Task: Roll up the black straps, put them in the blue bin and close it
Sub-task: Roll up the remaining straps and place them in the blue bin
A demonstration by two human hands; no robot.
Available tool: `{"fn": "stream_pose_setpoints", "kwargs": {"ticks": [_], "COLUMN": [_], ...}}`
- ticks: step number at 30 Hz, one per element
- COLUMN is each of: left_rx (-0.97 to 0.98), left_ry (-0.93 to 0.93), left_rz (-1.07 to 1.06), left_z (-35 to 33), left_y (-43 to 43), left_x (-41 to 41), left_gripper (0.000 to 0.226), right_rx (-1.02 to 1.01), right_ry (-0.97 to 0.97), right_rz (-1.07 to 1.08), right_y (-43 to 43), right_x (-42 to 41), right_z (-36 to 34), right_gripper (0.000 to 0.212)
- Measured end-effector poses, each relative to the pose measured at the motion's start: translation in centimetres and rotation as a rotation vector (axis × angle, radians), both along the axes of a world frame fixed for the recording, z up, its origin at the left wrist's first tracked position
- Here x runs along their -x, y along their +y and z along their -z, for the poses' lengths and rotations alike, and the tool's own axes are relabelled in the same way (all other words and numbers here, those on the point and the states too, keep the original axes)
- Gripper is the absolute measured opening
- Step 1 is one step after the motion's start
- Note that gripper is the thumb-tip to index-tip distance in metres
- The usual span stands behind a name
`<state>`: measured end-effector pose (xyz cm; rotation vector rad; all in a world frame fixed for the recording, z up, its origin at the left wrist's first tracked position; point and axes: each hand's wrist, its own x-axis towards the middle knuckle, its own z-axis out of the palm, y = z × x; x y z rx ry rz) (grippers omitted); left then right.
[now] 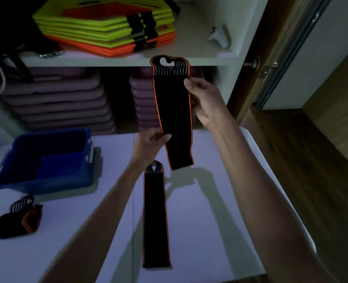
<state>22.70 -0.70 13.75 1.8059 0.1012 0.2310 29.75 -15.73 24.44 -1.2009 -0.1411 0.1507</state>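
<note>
Two bare forearms reach over a white table [220, 201], where one flat strap [155, 217] lies between them. Left hand [150, 145] pinches a raised strap [174, 111] low on its edge; right hand [204, 103] grips its upper side. A rolled strap [19, 220] sits near the open blue bin [44, 160], well left. Shelves [128, 59] crowd close behind.

Both bare forearms reach forward from lower frame edge, right one longer and further out. Right hand [204, 103] raised, palm turned leftward, thumb and fingers pinching right edge of flat black elastic strap with orange edging [173, 111] near its upper end. Left hand [150, 145] lower, thumb on front of same strap, fingers behind, gripping left edge.
</note>
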Motion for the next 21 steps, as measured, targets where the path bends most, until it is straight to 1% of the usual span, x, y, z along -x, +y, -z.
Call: {"fn": "stream_pose_setpoints", "kwargs": {"ticks": [4, 7, 9, 11, 13, 16, 19, 21], "left_rx": [0.005, 0.095, 0.109, 0.133, 0.134, 0.096, 0.065, 0.036], "left_ry": [0.146, 0.185, 0.188, 0.224, 0.288, 0.409, 0.518, 0.587], "left_rz": [0.052, 0.07, 0.078, 0.058, 0.038, 0.019, 0.007, 0.046], "left_z": [3.7, 5.0, 5.4, 6.2, 7.7, 10.7, 12.7, 13.7], "left_y": [-1.7, -3.6, -4.3, -4.0, -2.8, -0.6, 1.3, 2.2], "left_x": [3.1, 5.2, 6.6, 8.2, 10.1, 13.2, 16.5, 18.2], "left_gripper": [0.016, 0.014, 0.005, 0.003, 0.003, 0.008, 0.007, 0.007], "right_rx": [0.015, 0.088, 0.126, 0.177, 0.252, 0.34, 0.366, 0.379], "right_ry": [0.006, -0.004, 0.014, 0.04, 0.077, 0.195, 0.329, 0.404], "right_rz": [0.015, 0.017, 0.018, 0.021, 0.015, -0.05, -0.089, -0.095], "right_y": [0.4, 0.3, 0.1, -0.2, -0.4, 0.3, 1.8, 2.7], "right_x": [-0.2, -0.4, -0.5, -0.6, -0.4, 0.6, 2.2, 3.2], "right_z": [-0.4, 0.0, 0.7, 1.7, 3.7, 8.5, 14.0, 17.5], "right_gripper": [0.009, 0.006, 0.003, 0.004, 0.006, 0.009, 0.013, 0.016]}}
